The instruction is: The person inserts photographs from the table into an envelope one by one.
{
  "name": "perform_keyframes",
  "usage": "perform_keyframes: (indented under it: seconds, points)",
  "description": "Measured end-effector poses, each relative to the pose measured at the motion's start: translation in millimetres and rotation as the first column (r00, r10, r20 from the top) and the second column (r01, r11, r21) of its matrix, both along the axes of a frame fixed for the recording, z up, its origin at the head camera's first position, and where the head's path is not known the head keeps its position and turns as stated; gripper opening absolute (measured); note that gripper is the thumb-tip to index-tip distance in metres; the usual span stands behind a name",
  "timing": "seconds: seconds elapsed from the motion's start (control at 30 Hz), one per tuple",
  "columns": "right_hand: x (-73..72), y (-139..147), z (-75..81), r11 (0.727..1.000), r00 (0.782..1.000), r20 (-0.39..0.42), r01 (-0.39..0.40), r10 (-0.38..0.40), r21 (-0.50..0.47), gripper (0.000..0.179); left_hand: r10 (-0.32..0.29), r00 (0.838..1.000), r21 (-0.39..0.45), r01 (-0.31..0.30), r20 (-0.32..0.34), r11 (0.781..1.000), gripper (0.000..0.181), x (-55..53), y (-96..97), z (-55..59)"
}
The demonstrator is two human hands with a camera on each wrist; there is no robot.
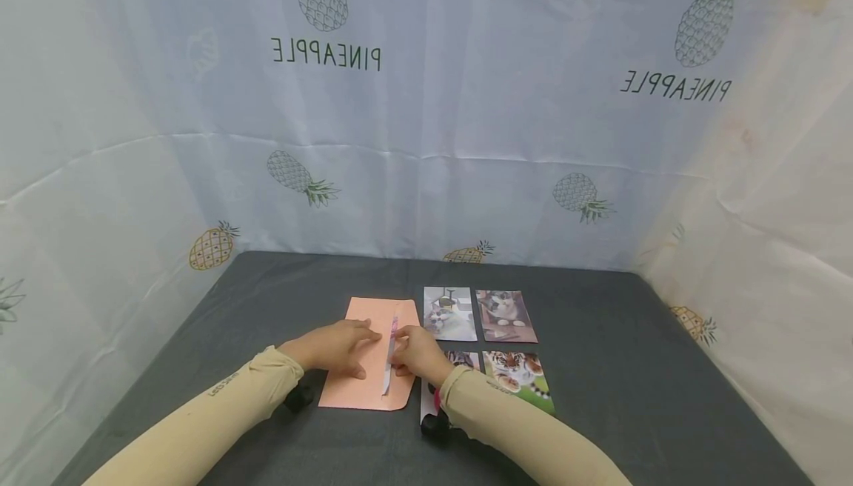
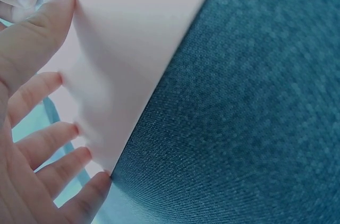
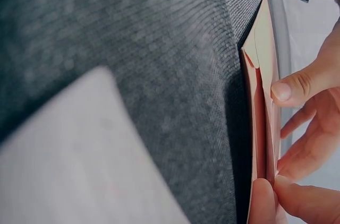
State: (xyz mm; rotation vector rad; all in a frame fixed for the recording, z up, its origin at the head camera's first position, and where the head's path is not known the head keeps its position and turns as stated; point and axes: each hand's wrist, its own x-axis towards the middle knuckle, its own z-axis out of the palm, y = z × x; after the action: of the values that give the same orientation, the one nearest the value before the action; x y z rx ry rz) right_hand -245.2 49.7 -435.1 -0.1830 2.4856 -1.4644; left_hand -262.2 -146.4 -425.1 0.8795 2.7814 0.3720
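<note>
A salmon-pink paper envelope (image 1: 346, 390) lies on the dark cloth, a narrow white strip with pinkish print showing along its slit; whether this is a card's edge, I cannot tell. My left hand (image 1: 336, 347) rests on its left part, fingers spread and fingertips touching the paper. In the left wrist view, the thumb (image 2: 40, 35) and the other fingers touch the pale paper. At the slit, my right hand (image 1: 420, 355) pinches the envelope's edge between thumb and finger. The right wrist view shows the envelope (image 3: 260, 38) edge-on, its mouth parted.
Right of the envelope lie a white kitten picture (image 1: 449, 315), a cat picture (image 1: 506, 315), a tiger picture (image 1: 520, 378) and another picture (image 1: 464, 358) partly under the right arm. A pineapple-print curtain (image 1: 426, 115) hangs behind the dark-covered table (image 1: 613, 367).
</note>
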Motion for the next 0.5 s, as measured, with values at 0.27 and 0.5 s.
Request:
perform_keyframes:
  seconds: [0.27, 0.5]
  points:
    - [-0.5, -0.6, -1.3, 1.000, 1.000, -0.004, 0.002, -0.002, 0.010, 0.039, 0.007, 1.000, -0.006, -0.007, 0.001, 1.000, 0.064, 0.6, 0.4, 0.5]
    - [-2.3, -1.5, -2.7, 0.999, 1.000, 0.006, 0.015, -0.015, 0.035, 0.044, 0.016, 1.000, -0.010, -0.016, -0.001, 1.000, 0.064, -1.3, 1.0, -1.4]
